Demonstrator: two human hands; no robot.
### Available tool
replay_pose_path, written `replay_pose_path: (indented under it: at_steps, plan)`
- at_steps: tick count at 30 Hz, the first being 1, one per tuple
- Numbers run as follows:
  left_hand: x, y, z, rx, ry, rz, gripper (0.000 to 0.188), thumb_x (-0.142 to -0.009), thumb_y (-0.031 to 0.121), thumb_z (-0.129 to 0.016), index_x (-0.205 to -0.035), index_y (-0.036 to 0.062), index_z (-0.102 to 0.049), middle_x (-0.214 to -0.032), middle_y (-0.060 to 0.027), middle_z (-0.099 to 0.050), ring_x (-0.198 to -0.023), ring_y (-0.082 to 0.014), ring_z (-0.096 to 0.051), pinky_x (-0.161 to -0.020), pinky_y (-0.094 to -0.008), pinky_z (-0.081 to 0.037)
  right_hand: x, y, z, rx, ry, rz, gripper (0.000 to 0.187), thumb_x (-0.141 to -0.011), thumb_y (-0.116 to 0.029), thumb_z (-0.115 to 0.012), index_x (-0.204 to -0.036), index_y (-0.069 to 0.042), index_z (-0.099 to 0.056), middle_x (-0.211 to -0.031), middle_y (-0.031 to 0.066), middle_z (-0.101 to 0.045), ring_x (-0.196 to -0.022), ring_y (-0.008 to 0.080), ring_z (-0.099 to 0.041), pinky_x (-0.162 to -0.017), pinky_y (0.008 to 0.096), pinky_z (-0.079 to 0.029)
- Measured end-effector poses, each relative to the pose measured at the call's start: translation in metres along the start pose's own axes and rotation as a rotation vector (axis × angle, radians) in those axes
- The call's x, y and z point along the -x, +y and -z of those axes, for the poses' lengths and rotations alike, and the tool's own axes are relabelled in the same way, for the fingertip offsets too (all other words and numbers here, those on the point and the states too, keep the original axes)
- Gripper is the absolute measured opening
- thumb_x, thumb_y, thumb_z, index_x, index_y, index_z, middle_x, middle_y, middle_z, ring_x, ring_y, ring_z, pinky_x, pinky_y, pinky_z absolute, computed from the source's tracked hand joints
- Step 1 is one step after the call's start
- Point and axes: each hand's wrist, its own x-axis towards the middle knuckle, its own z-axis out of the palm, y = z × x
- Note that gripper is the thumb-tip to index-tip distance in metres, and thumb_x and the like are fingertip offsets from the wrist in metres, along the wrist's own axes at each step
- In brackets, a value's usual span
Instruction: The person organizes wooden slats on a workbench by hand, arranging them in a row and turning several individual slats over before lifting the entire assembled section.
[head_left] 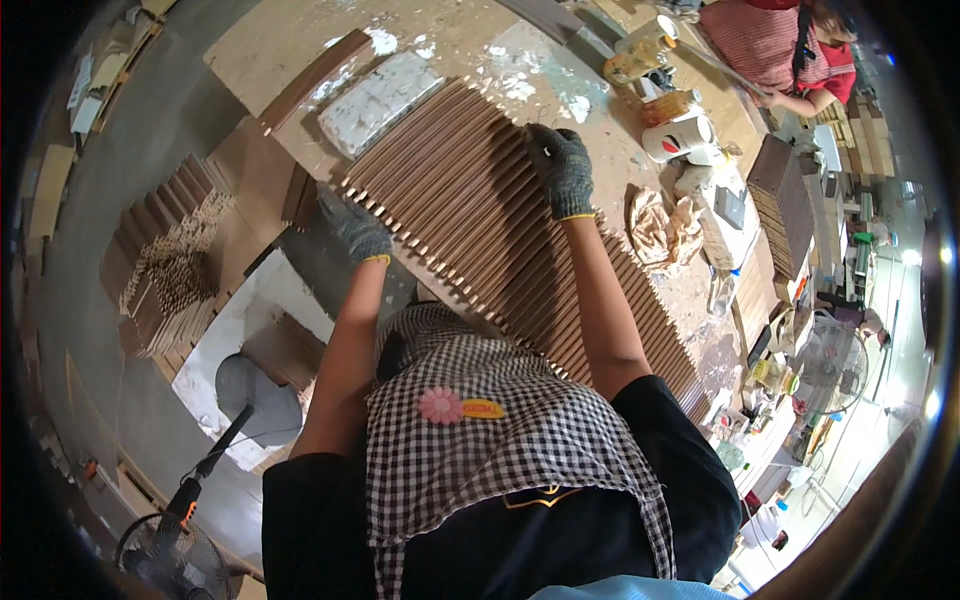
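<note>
A long row of thin brown slats stands on edge across the bench, packed close from near the apron outward, so the lining-up looks largely done, with only the far end in hand. The gloved left hand cups the row's left edge, fingers curled on the slat ends. Beyond, the gloved right hand lies flat on the slat tops, fingers spread, gripping nothing.

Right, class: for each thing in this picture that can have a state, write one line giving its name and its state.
Left hand in grey knit glove: flat on the left end of the slats.
Right hand in grey knit glove: pressed on the slats' far edge.
Row of brown wooden slats: on edge, packed side by side.
White and red tub: lying on its side.
Crumpled brown paper: loose on the bench.
</note>
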Motion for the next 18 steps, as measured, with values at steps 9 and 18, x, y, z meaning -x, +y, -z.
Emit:
replay_pose_path:
  at_steps: [9,18]
  plan:
    - [-0.002,-0.003,-0.007,0.304,0.003,0.195,0.055,-0.111,0.017,-0.041,-0.162,-0.0002,-0.030,-0.166,-0.0214,-0.034,-0.152,-0.0338,-0.034,-0.127,-0.0450,-0.028,0.062,-0.062,-0.020,-0.036,-0.098,0.441,0.017,-0.095,-0.019,-0.075,-0.110,-0.010,-0.076,-0.087,0.0168,-0.071,-0.080,0.0350,-0.068,-0.072,0.0465,-0.056]
    - [-0.001,-0.009,-0.005,0.025,0.007,0.042,0.054,-0.113,0.024,-0.039,-0.161,-0.0012,-0.033,-0.163,-0.0246,-0.037,-0.149,-0.0374,-0.038,-0.127,-0.0474,-0.030,-0.041,0.087,-0.004,-0.496,0.227,-0.429,0.039,-0.098,-0.041,-0.075,-0.116,-0.007,-0.079,-0.100,0.0097,-0.079,-0.081,0.0209,-0.068,-0.076,0.0372,-0.054]
